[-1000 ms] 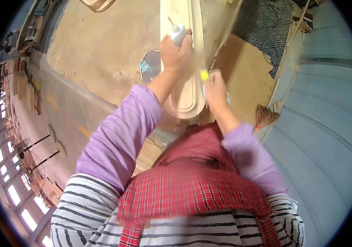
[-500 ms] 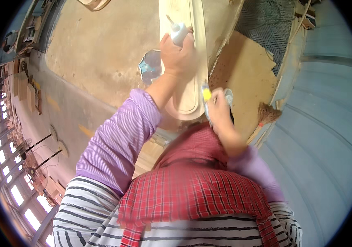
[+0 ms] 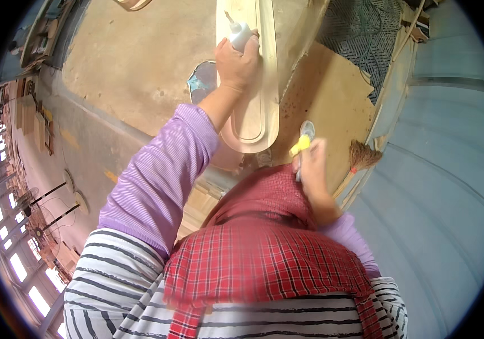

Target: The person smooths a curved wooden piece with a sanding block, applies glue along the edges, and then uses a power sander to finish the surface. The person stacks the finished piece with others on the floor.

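1. A woodworking shop: a pale wooden panel [image 3: 250, 121], its end rounded and its face grooved, lies at twelve o'clock beneath a white nozzle bottle [image 3: 240, 37].
2. Part of a curved wooden piece [image 3: 134, 4] shows at eleven o'clock.
3. Boards [image 3: 39, 133] stand upright just past nine o'clock, across a wide, scuffed floor [image 3: 83, 124].
4. Between eight and nine o'clock, pole-mounted fans [image 3: 64, 216] share a large hall with a long row of windows [image 3: 19, 267].
5. A straw broom [image 3: 362, 155] rests at three o'clock, near a ribbed, pale-blue wall [image 3: 428, 186].
6. A red checked apron [image 3: 276, 254], worn over stripes, fills six o'clock.
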`<state>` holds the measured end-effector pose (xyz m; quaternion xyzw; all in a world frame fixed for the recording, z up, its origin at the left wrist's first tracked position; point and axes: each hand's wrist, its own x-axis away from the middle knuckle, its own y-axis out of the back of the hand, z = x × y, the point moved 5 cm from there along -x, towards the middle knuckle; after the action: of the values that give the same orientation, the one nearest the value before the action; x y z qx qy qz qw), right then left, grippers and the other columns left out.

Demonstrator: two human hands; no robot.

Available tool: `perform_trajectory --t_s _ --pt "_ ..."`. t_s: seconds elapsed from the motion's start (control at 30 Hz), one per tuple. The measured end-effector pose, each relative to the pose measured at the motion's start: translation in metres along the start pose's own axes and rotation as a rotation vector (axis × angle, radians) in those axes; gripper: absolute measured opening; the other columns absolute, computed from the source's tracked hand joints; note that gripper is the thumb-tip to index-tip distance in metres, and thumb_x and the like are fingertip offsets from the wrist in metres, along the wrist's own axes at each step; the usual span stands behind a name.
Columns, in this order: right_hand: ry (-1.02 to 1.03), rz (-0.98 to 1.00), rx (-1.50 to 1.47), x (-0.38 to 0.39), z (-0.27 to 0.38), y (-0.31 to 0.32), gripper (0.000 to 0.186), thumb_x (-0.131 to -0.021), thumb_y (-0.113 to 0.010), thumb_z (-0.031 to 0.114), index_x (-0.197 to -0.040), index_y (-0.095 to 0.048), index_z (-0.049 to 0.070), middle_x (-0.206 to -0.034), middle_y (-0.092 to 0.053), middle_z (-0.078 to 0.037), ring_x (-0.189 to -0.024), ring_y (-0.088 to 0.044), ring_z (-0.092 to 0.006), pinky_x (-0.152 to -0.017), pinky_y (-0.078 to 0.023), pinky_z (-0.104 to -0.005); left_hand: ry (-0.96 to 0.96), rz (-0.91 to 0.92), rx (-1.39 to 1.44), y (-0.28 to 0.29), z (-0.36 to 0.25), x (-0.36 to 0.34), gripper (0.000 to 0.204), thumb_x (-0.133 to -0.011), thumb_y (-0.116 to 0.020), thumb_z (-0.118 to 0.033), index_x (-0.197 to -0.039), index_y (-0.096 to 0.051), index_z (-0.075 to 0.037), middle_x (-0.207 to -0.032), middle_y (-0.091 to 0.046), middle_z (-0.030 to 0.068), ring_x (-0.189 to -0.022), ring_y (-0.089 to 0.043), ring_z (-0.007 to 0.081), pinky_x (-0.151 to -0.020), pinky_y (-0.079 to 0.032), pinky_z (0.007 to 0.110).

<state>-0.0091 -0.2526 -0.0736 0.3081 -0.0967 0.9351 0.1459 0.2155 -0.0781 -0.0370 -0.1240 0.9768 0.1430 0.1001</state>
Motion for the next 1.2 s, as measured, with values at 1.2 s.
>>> perform_trajectory --t_s 1.2 --pt "0.275 -0.024 0.600 -0.063 0.016 -0.041 0.013 -0.080 -0.058 0.009 -0.078 -0.046 0.003 -0.070 -0.051 -0.015 -0.068 -0.048 -0.0243 -0.065 -0.043 -0.0366 -0.030 0.049 -0.228 0.005 -0.027 0.006 0.025 -0.088 -0.049 -0.027 -0.089 -0.063 -0.007 -0.079 -0.063 0.0140 -0.086 -0.058 0.0304 -0.106 -0.031 0.040"
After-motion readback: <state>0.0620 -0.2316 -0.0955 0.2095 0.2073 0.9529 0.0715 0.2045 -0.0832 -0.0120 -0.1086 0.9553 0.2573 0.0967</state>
